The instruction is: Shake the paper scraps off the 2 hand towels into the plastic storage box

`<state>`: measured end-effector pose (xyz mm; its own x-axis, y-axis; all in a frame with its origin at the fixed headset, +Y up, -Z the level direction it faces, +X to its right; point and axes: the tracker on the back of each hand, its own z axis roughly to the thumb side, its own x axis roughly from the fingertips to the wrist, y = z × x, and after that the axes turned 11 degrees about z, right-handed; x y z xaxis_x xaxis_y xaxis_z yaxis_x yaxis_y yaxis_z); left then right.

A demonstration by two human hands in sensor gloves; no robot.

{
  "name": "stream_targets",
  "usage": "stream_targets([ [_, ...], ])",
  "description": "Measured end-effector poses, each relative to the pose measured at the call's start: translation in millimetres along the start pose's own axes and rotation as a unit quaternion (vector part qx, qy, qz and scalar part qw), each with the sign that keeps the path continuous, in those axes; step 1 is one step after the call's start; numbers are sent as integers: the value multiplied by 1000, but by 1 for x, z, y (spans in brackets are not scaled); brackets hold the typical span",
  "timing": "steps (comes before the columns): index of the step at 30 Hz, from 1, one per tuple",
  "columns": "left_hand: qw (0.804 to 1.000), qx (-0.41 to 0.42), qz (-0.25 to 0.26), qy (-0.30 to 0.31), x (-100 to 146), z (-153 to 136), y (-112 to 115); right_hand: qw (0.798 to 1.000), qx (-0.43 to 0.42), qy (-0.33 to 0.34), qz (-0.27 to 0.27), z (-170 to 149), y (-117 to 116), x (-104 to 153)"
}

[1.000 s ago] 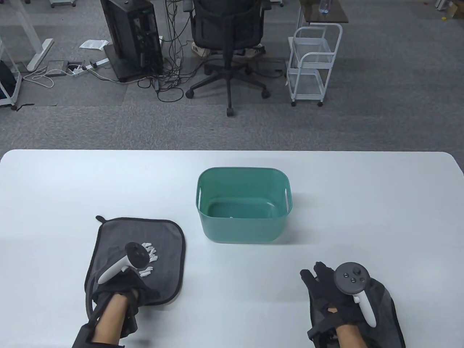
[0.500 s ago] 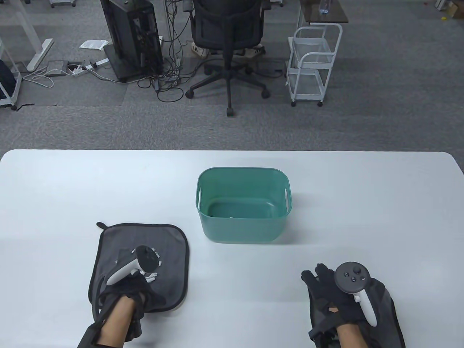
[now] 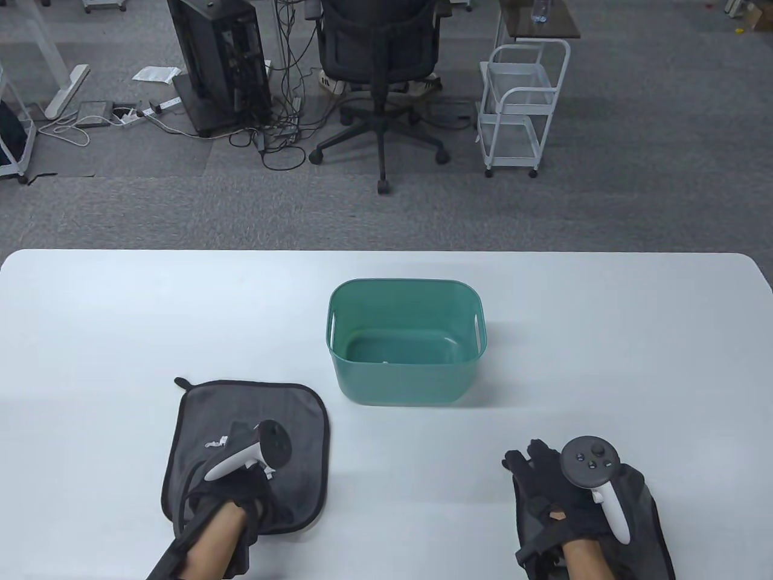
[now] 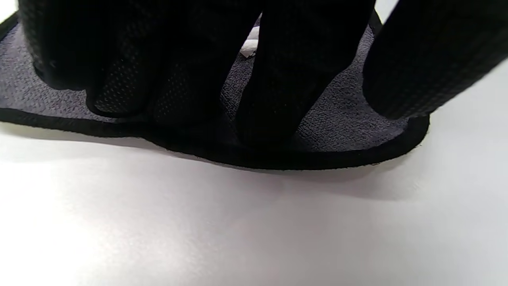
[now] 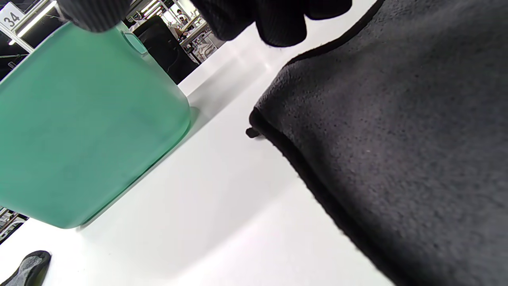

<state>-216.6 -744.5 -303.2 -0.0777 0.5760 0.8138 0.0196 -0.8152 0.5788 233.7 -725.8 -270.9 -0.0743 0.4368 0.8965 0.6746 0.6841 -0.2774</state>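
The left hand (image 3: 241, 477) has dragged its grey towel (image 3: 302, 423) rightward across the worktop (image 3: 121, 314), nearer the green box (image 3: 404, 386), now covering most paper scraps (image 3: 212, 444).

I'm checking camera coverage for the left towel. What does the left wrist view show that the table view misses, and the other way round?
Only the left wrist view shows the fingers pressing on the left towel's near hem, which lies slightly raised off the table. Only the table view shows the green storage box, the right hand on the second towel, and the left towel's loop corner. Both show the left towel, the left hand, paper scraps and the white table.
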Motion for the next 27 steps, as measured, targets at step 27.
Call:
stream_targets([
  [27, 994, -74, -6, 82, 15, 55, 14, 1000, 8, -23, 6, -3, 0, -2],
])
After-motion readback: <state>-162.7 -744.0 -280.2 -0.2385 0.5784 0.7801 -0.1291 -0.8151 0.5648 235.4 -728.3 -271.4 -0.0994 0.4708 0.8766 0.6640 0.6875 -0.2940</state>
